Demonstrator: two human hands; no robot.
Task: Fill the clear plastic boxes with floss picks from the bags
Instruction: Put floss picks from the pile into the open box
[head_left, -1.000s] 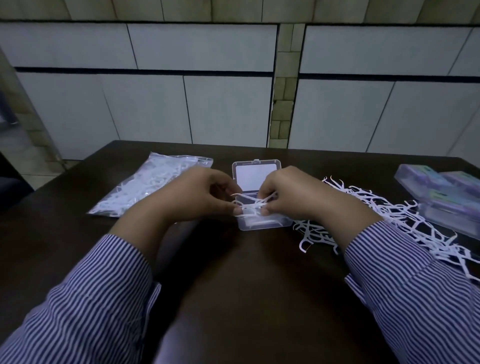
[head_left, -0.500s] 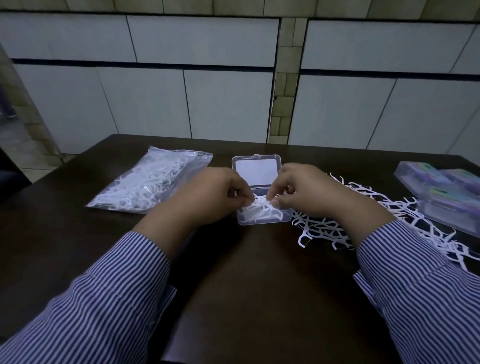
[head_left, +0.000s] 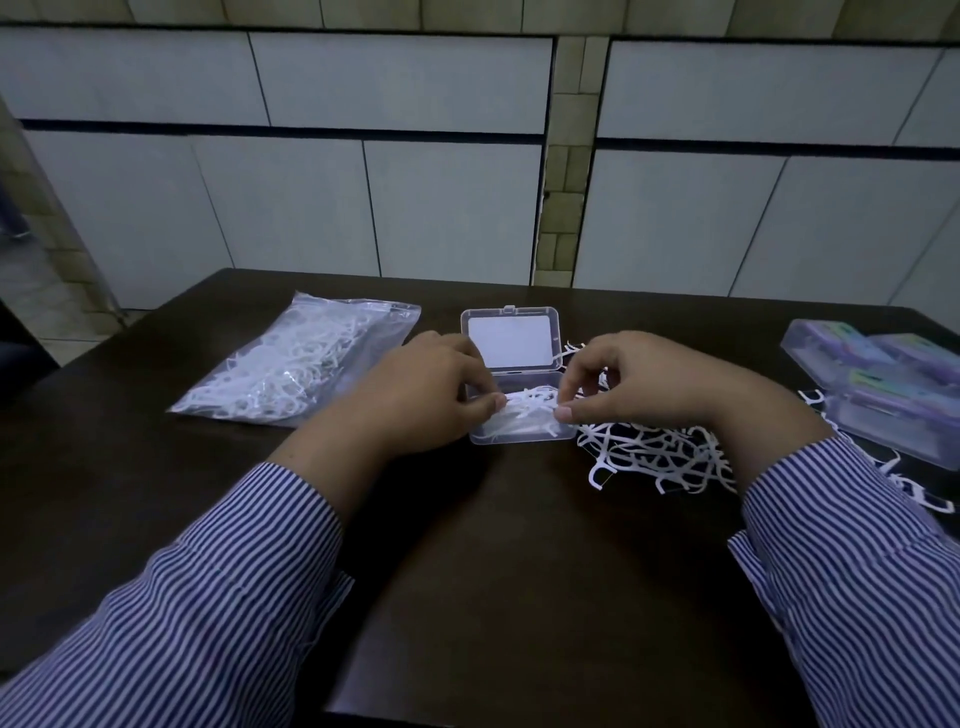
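**Dark counter and its load**

The dark brown wooden counter (head_left: 498, 545) carries a clear plastic bag of white floss picks (head_left: 296, 364) at left, an open clear plastic box (head_left: 511, 374) mid-counter, a loose heap of white floss picks (head_left: 660, 457) beside it, and closed purple-labelled clear boxes (head_left: 883, 389) at right.

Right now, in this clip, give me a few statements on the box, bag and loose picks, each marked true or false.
1. The box has its lid open. True.
2. The bag lies on the right of the box. False: it lies on the left.
3. Both hands, left and right, work at picks in the box. True.
4. Loose picks lie on the left of the box. False: they lie on the right.
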